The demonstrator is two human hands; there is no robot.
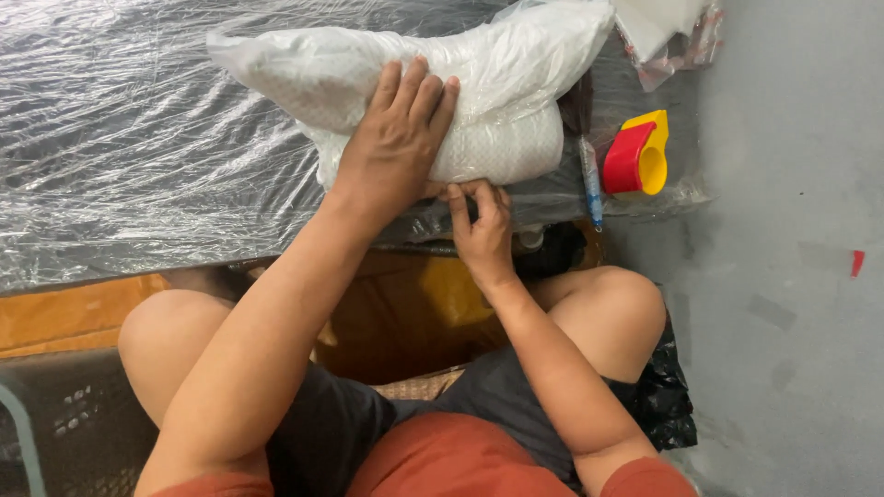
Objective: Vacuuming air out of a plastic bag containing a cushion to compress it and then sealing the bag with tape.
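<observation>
A white padded bundle (516,138) wrapped in clear plastic film lies on a dark surface covered with plastic sheet (138,156). My left hand (396,138) presses flat on top of the bundle, fingers spread and pointing away from me. My right hand (481,225) is at the bundle's near lower edge, fingertips pinching the plastic film there. Both forearms reach forward over my bent knees.
A red and yellow tape dispenser (637,155) sits right of the bundle, with a blue pen-like stick (591,184) beside it. Another plastic-wrapped package (665,32) lies at the top right. Grey floor (792,276) is on the right. A dark crate (64,423) stands at my lower left.
</observation>
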